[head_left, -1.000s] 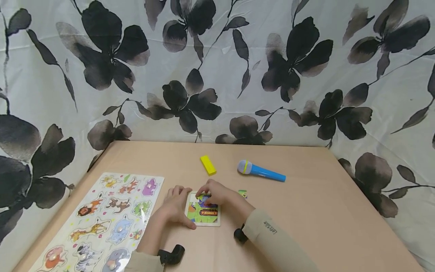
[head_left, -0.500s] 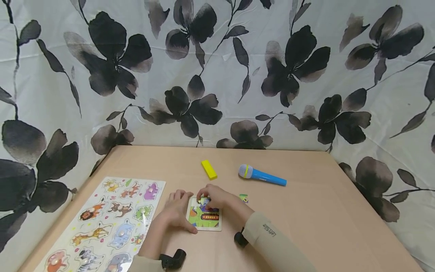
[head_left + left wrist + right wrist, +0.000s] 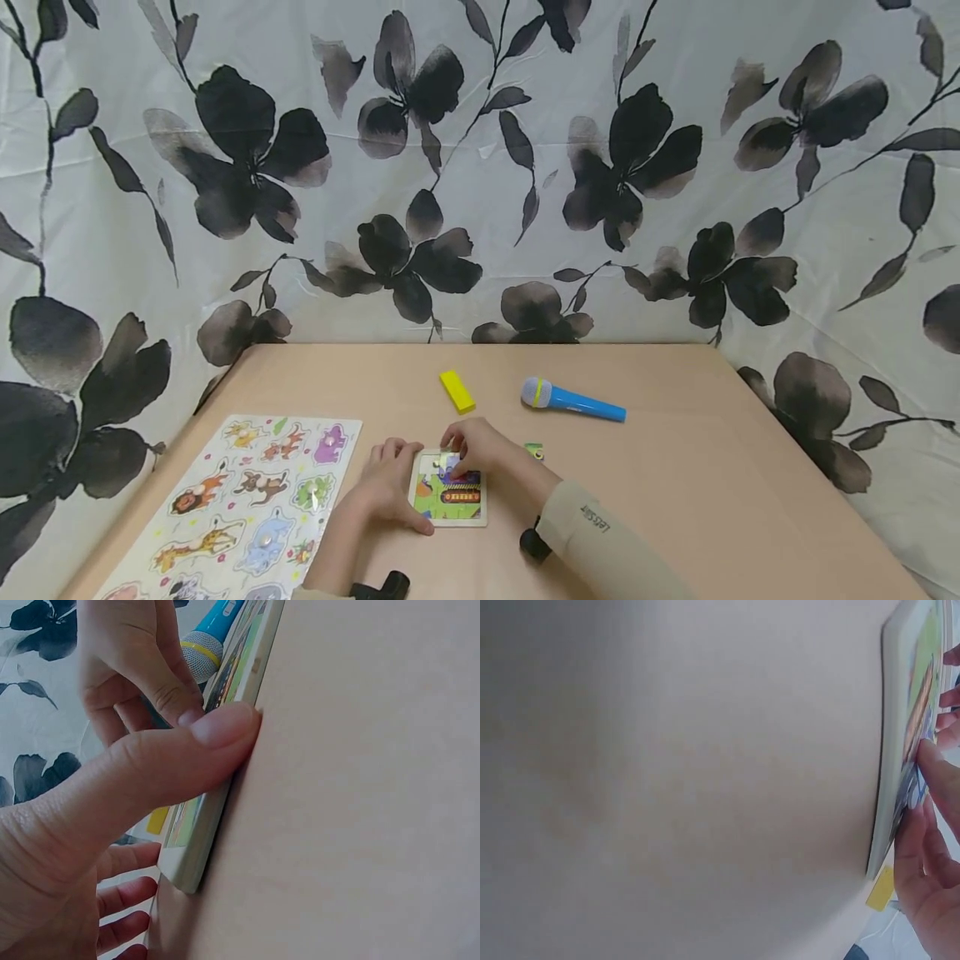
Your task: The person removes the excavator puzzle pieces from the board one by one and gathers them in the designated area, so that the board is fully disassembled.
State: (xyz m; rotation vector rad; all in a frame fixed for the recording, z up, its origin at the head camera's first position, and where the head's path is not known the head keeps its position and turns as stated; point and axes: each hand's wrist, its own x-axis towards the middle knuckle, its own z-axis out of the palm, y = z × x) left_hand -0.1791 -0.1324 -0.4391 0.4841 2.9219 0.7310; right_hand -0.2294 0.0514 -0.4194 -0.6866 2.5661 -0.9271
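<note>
A small jigsaw board (image 3: 459,523) with a pale frame and a colourful vehicle picture lies flat on the table. My left hand (image 3: 384,492) holds its left side, the thumb (image 3: 225,727) on the near edge and the fingers at the left and far edges. Over the far part of the board, my right hand (image 3: 483,450) pinches a bluish puzzle piece (image 3: 919,784) between thumb and fingertips, right at the picture's surface. That piece is mostly hidden by the fingers. Another green puzzle piece (image 3: 535,451) lies just right of the board, behind the right wrist.
A large animal peg puzzle sheet (image 3: 251,500) lies to the left, beside my left forearm. Farther back are a yellow block (image 3: 457,392) and a blue toy microphone (image 3: 576,400). A floral cloth (image 3: 480,167) hangs behind the table (image 3: 675,467).
The head view has tilted upward, so everything sits lower in it. My right fingers have shifted slightly over the board's far part with the puzzle piece. The left hand keeps its place.
</note>
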